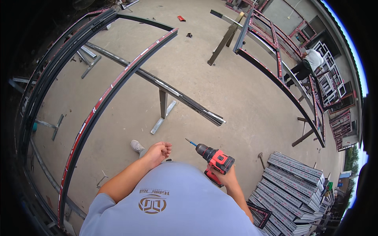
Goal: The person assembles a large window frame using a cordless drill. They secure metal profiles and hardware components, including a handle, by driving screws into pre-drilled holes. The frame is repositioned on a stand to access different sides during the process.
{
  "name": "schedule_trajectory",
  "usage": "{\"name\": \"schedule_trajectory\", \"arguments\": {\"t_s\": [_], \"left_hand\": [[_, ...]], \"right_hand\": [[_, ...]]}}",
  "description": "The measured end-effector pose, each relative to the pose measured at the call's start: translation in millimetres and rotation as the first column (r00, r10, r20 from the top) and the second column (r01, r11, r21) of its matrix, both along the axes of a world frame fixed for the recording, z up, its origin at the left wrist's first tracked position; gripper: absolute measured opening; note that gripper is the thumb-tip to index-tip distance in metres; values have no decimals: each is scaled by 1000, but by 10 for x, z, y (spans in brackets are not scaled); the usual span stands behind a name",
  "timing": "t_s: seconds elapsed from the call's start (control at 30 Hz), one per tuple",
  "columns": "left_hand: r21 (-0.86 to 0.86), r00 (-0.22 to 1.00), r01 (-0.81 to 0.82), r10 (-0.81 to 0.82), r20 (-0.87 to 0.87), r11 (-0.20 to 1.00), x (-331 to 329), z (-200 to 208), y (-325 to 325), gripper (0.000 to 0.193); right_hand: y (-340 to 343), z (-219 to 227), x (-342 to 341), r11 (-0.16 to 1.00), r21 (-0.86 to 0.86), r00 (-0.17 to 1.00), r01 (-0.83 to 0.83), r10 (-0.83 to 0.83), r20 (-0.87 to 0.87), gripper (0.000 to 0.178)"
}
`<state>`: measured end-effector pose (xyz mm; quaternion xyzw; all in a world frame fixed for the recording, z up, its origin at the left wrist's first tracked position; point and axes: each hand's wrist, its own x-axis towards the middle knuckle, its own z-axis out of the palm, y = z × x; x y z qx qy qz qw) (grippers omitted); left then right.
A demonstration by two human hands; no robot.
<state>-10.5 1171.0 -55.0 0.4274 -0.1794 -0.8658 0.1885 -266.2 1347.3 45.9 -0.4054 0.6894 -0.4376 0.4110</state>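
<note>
My right hand is wrapped round the grip of a red and black cordless drill. A slim bit with a blue part sticks out of the drill's chuck, pointing up and to the left, touching nothing. My left hand is held in front of my body with its fingers curled in; whatever may be inside them is hidden. Left of me lies a large dark window frame with red and white protective tape, resting on a metal support beam. The beam's near end stops ahead of my hands.
A stack of wrapped metal profiles lies at lower right, with a hammer beside it. Another taped frame rests on trestles at right, where a person in a white top bends over. A T-shaped stand supports the beam.
</note>
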Motion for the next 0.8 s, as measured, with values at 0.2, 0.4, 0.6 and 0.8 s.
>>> {"name": "schedule_trajectory", "arguments": {"t_s": [0.2,0.4,0.6,0.8], "left_hand": [[-45,930,359,-353,100,932,-874,-36,87,33],[-53,816,576,-570,96,816,-1657,-21,-16,24],[-50,710,704,-703,36,708,-2641,-90,-331,16],[-79,580,814,-814,39,576,-3422,-76,-488,20]], "right_hand": [[787,-343,-396,935,4,935,353,-353,4,17],[1003,-477,-662,858,-65,860,510,-509,28,16],[852,-209,-866,689,25,689,725,-725,11,20],[705,5,-1187,634,51,636,771,-771,-32,20]]}}
